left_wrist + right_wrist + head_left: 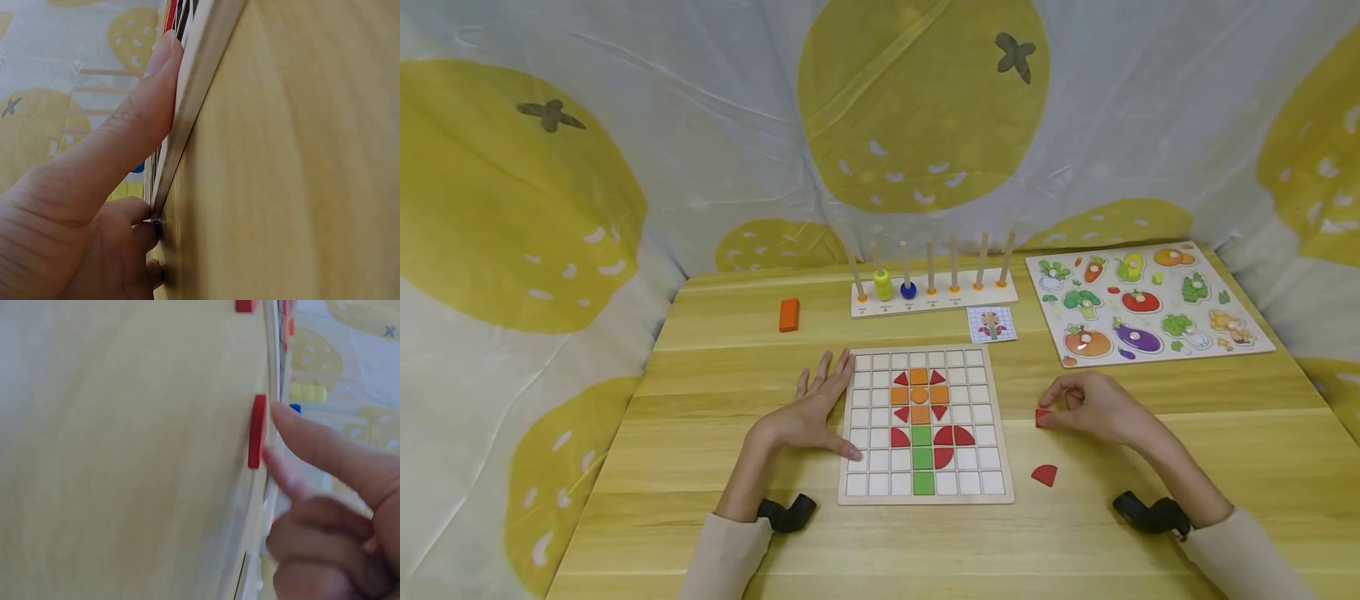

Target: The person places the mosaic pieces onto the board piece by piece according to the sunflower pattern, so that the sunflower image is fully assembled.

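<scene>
A square grid board (1000, 487) lies in the middle of the table, bearing orange, green and red flat pieces in a flower pattern. Along its left edge rests my left hand (808, 417), fingers spread and thumb over the rim; the left wrist view shows the thumb against the board's edge (194, 94). To the right of the board, my right hand (1093, 408) holds a small red piece (1042, 418) between thumb and index finger, at the tabletop. Its full outline is hidden by the fingers. Nearer me lies a loose red quarter-circle piece (1044, 475).
Behind the board stands a peg rack (932, 302) with yellow-green and blue beads. A pattern card (992, 325) lies before it. A vegetable puzzle board (1150, 304) is at the back right, an orange block (788, 315) at the back left. Patterned cloth (722, 150) hangs around the table.
</scene>
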Available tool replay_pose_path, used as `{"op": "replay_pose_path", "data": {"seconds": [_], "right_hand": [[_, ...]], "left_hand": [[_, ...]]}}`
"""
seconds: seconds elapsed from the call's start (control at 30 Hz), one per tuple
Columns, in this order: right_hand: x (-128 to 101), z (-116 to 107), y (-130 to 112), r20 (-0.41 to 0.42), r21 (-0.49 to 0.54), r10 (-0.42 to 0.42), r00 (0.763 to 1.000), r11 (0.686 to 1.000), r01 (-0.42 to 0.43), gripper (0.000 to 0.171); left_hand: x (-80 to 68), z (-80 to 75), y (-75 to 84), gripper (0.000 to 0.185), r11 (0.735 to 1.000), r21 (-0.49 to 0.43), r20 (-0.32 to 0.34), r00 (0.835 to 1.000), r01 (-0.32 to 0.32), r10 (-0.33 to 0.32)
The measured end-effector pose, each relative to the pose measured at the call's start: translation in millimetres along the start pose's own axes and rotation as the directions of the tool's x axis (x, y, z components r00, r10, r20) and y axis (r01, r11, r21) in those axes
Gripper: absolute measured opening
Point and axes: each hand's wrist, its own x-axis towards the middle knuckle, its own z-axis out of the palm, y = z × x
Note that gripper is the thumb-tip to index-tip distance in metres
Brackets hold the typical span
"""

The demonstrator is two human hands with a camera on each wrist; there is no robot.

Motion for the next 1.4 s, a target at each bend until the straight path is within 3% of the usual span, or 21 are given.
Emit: {"op": "replay_pose_path", "data": {"seconds": [0.2,0.47,0.7,0.97,1.23,1.4], "right_hand": [[1.6,-3.1,2.8,0.089,0.050,-0.017,0.996,0.999,0.013,0.025],[5.8,0.6,-2.1,0.034,-0.022,-0.042,0.999,0.999,0.042,0.028],[4.7,-3.3,-0.7,0.088,0.031,-0.053,0.995,0.998,0.051,0.029],[8.2,1.3,-1.1,0.030,-0.059,-0.042,0.999,0.997,0.044,0.029],[11.6,-6.6,2.7,0.138,0.085,-0.130,0.982,0.989,0.119,0.034],[16.2,-3.2,3.5,0.189,0.074,-0.160,0.969,0.986,0.148,0.025]], "left_hand": [[1.5,1.2,-1.1,0.144,1.000,0.006,0.004,1.000,0.011,-0.011],[1.6,1.4,-2.1,0.144,1.000,0.006,0.006,1.000,0.014,-0.014],[1.8,2.0,-2.9,0.144,1.000,0.004,0.007,1.000,0.016,-0.016],[1.9,3.0,-3.1,0.144,1.000,0.000,0.006,1.000,0.016,-0.016],[1.6,1.3,-0.9,0.143,1.000,0.001,0.008,1.000,0.016,-0.016],[1.4,0.9,-0.6,0.143,1.000,-0.005,0.004,1.000,0.013,-0.013]]}}
